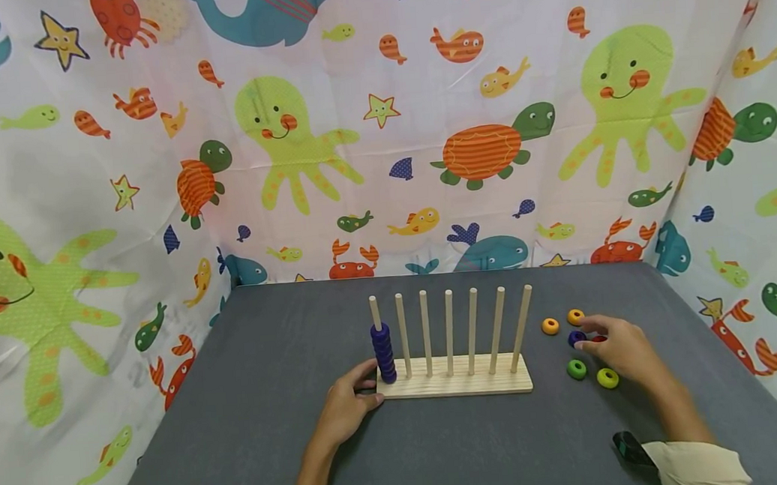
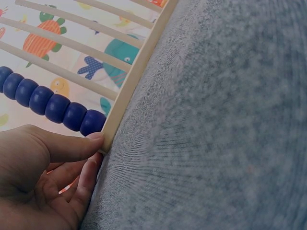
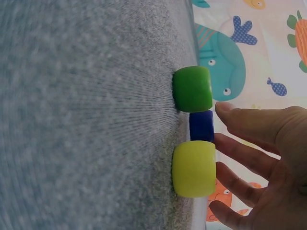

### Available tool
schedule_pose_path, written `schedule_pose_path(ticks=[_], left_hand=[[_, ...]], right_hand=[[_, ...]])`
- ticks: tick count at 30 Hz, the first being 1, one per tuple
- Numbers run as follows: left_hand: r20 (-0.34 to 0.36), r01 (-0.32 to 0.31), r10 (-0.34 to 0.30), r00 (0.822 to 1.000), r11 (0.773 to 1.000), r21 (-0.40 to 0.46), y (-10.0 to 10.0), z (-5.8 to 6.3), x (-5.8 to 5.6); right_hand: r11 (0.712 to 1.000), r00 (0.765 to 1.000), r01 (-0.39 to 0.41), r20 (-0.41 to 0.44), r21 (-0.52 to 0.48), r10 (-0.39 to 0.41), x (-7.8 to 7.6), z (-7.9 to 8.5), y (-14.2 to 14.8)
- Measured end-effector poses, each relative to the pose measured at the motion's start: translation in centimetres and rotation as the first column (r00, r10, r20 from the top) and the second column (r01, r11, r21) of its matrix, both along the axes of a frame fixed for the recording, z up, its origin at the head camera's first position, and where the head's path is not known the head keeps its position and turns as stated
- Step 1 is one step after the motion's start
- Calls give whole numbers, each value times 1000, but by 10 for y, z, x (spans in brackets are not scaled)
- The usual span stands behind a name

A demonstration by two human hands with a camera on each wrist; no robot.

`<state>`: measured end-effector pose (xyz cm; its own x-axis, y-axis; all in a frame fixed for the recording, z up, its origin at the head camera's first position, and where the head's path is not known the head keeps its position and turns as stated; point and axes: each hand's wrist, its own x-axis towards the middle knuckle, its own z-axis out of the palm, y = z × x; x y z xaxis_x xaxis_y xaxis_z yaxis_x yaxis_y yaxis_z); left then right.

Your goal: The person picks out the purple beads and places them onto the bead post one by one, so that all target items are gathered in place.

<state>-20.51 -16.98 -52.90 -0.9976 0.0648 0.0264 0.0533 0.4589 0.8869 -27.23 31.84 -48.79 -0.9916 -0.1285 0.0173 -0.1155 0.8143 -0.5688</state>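
A wooden stand [image 1: 454, 386] with several upright pegs sits on the table. Its leftmost peg carries a stack of dark blue beads [image 1: 383, 353]. My left hand [image 1: 343, 409] holds the left end of the base; in the left wrist view the thumb [image 2: 90, 142] lies on its edge, with the fingers below. Over the loose beads at the right, my right hand [image 1: 617, 347] has thumb and fingers spread, fingertips right at a blue bead [image 1: 576, 337]. A red bead [image 1: 598, 339] is partly covered by that hand. Nearer me lie a green bead [image 1: 576, 369] and a yellow-green bead [image 1: 608, 378].
Two orange beads, the left one [image 1: 550, 326] and the right one [image 1: 575, 316], lie behind the blue bead. The grey table [image 1: 273, 431] meets a printed cloth [image 1: 383, 160] at the back and sides. Dark wrist straps show at both forearms.
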Motion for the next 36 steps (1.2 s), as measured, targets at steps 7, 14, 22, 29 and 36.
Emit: schedule_pose_path(ticks=[7,14,22,29,36], left_hand=[[1,1,-1,1000,1000,3,-1,0,0],[2,1,-1,1000,1000,7,-1,-1,0],[3,4,-4,1000,1000,9,0,0,0],[6,7,-8,1000,1000,17,-1,-1,0],[5,8,-8,1000,1000,16,-1,-1,0]], right_hand=[[1000,1000,-1,13,6,1,-2,-2,0],[1000,1000,-4,22,24,4,-6,-1,1],[999,999,-2,40,41,0,-8,-8,3],[999,1000,11,24,42,-12,-8,-7,4],[999,999,33,-10,37,-32,-2,-4,3]])
